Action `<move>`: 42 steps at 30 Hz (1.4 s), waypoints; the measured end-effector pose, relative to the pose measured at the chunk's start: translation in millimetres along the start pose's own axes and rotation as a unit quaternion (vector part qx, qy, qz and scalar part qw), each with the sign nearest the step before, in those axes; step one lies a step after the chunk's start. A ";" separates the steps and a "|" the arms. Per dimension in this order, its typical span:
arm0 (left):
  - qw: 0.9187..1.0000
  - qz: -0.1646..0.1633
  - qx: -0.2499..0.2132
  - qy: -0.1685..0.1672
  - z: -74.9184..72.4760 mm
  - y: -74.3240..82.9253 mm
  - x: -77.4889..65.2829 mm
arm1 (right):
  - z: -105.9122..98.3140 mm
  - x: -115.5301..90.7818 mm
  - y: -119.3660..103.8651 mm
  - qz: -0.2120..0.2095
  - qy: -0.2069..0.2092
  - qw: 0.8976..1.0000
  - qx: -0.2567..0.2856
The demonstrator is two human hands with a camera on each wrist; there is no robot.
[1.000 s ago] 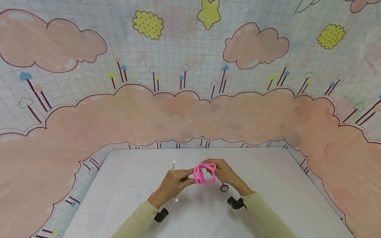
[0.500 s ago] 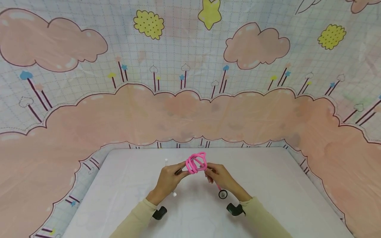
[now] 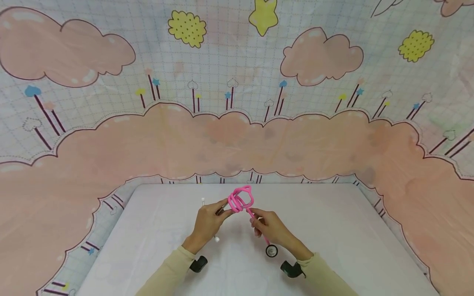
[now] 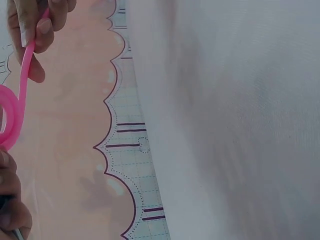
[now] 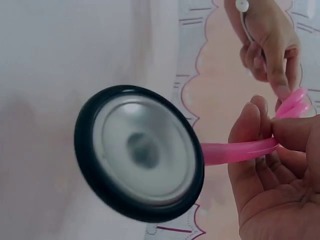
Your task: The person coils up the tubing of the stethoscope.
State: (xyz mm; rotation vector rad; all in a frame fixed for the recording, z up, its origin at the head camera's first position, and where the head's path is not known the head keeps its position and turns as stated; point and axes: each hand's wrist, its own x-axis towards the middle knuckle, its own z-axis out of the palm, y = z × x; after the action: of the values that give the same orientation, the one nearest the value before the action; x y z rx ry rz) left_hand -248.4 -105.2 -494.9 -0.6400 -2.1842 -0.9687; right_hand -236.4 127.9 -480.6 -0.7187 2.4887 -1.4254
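A stethoscope with pink tubing is held up above the table, its tube wound into a coil of several loops. At the coil's left side my left hand grips the loops and the metal ear tubes between thumb and fingers. White ear tips stick out on either side of that hand. My right hand pinches the tube's free length just below the coil. From there the round chest piece, silver with a black rim, hangs down. Part of the metal ear tubes is hidden behind the left hand.
A white table lies beneath both hands. Behind it hangs a cloth printed with clouds and stars. Black wrist cameras sit under both wrists.
The left hand has moved the coil left and slightly up. My right hand has come off the coil's side and down onto the tube's free length. The chest piece hangs lower.
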 end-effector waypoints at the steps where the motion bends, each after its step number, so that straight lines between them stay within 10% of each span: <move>1: 1.000 -0.001 0.002 0.001 -0.3 0.0 0.0 | 0.9 -0.5 -0.5 0.001 -0.002 1.000 0.000; 42: 0.995 -0.020 0.076 -0.055 3.6 1.0 -10.0 | 8.5 -18.5 -22.3 -0.028 -0.010 0.999 0.028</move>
State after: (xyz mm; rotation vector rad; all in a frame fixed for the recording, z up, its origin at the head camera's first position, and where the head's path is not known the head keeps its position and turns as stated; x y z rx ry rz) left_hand -242.5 -103.4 -503.6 -0.5916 -2.3485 -0.7950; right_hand -210.0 121.2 -467.5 -0.7941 2.4209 -1.4943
